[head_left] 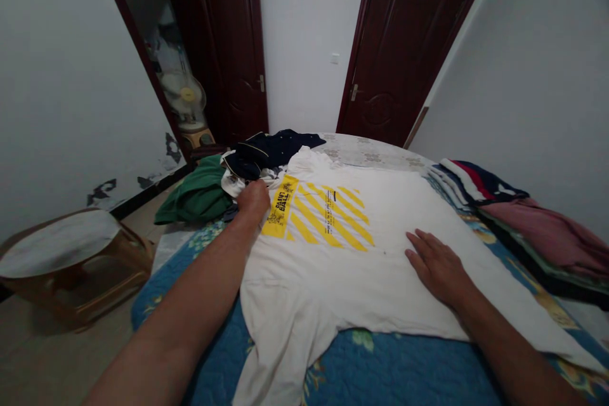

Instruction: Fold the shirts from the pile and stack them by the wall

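Note:
A white T-shirt (pixel 390 203) with a yellow striped print (pixel 328 216) lies spread sideways, its collar end to the left and its hem to the right. My left hand (pixel 254 198) is closed at the neck edge of the shirt, beside the yellow block of lettering; the fingertips are partly hidden. Flat on the body of the shirt, right of the print, rests my right hand (pixel 438 268) with its fingers stretched out. One sleeve (pixel 280 323) falls toward me over a blue patterned cloth (pixel 394 368).
Dark navy clothes (pixel 280 149) and a green garment (pixel 200 193) are heaped beyond my left hand. Folded clothes (pixel 537 228) are stacked at the right. A stool (pixel 61 241) stands on the floor at left. Behind the table are two dark red doors (pixel 228 44).

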A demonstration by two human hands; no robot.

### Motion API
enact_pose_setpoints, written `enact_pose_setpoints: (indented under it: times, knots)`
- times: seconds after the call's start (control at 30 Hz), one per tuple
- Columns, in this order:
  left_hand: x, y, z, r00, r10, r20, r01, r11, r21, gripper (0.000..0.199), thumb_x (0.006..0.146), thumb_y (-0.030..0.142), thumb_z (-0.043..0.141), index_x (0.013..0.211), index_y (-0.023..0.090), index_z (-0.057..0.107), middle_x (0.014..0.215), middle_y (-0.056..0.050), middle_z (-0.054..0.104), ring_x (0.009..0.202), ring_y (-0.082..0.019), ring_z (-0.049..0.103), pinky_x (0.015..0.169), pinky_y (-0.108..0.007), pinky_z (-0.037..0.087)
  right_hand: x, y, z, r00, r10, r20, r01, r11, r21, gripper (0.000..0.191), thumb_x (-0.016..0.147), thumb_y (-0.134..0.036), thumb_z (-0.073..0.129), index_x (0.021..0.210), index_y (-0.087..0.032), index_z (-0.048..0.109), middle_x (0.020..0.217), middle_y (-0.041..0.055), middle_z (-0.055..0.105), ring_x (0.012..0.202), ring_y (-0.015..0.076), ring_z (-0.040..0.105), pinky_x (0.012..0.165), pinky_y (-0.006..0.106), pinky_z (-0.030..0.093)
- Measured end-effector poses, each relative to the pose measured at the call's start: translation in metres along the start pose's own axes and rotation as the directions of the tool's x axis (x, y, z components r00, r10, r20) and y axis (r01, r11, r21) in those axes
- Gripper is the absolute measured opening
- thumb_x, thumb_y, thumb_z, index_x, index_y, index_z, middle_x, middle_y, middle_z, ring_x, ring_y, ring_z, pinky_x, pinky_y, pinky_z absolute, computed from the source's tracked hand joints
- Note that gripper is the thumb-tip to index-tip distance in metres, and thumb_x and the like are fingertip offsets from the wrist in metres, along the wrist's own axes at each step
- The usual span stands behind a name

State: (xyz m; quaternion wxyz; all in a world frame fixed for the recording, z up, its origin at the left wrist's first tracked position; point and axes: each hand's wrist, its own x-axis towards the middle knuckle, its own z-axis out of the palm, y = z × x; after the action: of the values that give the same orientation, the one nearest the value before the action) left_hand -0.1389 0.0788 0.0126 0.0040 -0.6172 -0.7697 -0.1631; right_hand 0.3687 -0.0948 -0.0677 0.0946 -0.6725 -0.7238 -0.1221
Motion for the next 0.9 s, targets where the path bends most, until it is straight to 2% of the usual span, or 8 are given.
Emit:
enact_pose_setpoints:
  times: [0.13,0.27,0.37,0.43,0.47,0.57,0.67,0.9]
  knots:
    - [-0.003,0.001,-0.006,0.999,0.035,-0.003,-0.035,0.999,0.010,0.033,0.104,0.024,0.048,0.115,0.012,0.077,0.117,-0.021,0.077,0.105,-0.035,0.074,0.088,-0.043,0.055,0.000,0.000,0.000,1.000,-0.002,-0.009,0.003,1.000,0.012,0.060,0.111,-0.051,0.033,0.158,-0.022,0.058,0.167,0.0138,0.052,0.154,0.0340,0.049,0.122,0.059,0.045]
    - [-0.023,0.011,-0.020,0.985,0.168,-0.024,-0.168,0.986,0.010,0.032,0.105,0.029,0.049,0.125,0.020,0.072,0.125,-0.015,0.076,0.117,-0.031,0.071,0.097,-0.040,0.055,0.002,-0.004,-0.002,1.000,0.021,0.008,-0.022,1.000,0.017,0.061,0.111,-0.052,0.032,0.158,-0.022,0.058,0.167,0.0133,0.052,0.154,0.0349,0.048,0.122,0.059,0.044]
    - [-0.054,0.024,-0.020,0.937,0.350,-0.006,-0.350,0.937,-0.001,0.043,0.106,0.040,0.051,0.145,0.024,0.062,0.142,-0.013,0.070,0.132,-0.028,0.065,0.109,-0.038,0.050,0.003,-0.006,-0.004,0.999,0.036,0.036,-0.036,0.999,0.025,0.063,0.110,-0.053,0.032,0.158,-0.022,0.057,0.168,0.0129,0.050,0.154,0.0356,0.047,0.123,0.059,0.043]
    - [-0.080,0.029,-0.012,0.887,0.455,0.081,-0.457,0.890,-0.005,0.056,0.106,0.048,0.051,0.156,0.022,0.054,0.154,-0.016,0.063,0.144,-0.030,0.057,0.118,-0.041,0.045,0.003,-0.007,-0.005,0.997,0.045,0.055,-0.047,0.999,0.027,0.063,0.110,-0.054,0.032,0.159,-0.022,0.056,0.169,0.0129,0.049,0.155,0.0360,0.046,0.123,0.060,0.042]
    - [-0.091,0.030,-0.007,0.877,0.464,0.124,-0.468,0.884,0.003,0.063,0.105,0.053,0.050,0.159,0.020,0.050,0.161,-0.019,0.057,0.151,-0.032,0.050,0.122,-0.044,0.041,0.004,-0.008,-0.006,0.997,0.049,0.063,-0.051,0.998,0.029,0.064,0.110,-0.053,0.032,0.160,-0.022,0.055,0.170,0.0129,0.048,0.156,0.0361,0.045,0.123,0.060,0.041]
    - [-0.116,0.024,0.005,0.925,0.332,0.186,-0.349,0.934,0.070,0.082,0.105,0.065,0.042,0.166,0.009,0.040,0.174,-0.027,0.038,0.163,-0.041,0.032,0.129,-0.054,0.028,0.004,-0.008,-0.007,0.995,0.054,0.079,-0.057,0.998,0.040,0.063,0.110,-0.052,0.031,0.161,-0.022,0.054,0.171,0.0131,0.047,0.156,0.0365,0.044,0.123,0.062,0.041]
    - [-0.127,0.012,0.006,0.952,0.234,0.198,-0.261,0.957,0.124,0.093,0.104,0.071,0.036,0.167,0.003,0.035,0.176,-0.029,0.031,0.166,-0.041,0.026,0.132,-0.055,0.022,0.005,-0.009,-0.008,0.995,0.056,0.087,-0.059,0.997,0.040,0.063,0.110,-0.052,0.031,0.161,-0.022,0.054,0.170,0.0132,0.047,0.156,0.0361,0.043,0.124,0.062,0.040]
    - [-0.136,-0.002,-0.003,0.959,0.215,0.185,-0.243,0.960,0.141,0.098,0.101,0.080,0.030,0.170,0.010,0.037,0.178,-0.025,0.030,0.167,-0.040,0.022,0.133,-0.057,0.017,0.006,-0.011,-0.012,0.994,0.051,0.099,-0.056,0.998,0.043,0.062,0.110,-0.051,0.034,0.161,-0.021,0.054,0.171,0.0150,0.046,0.157,0.0358,0.043,0.124,0.060,0.040]
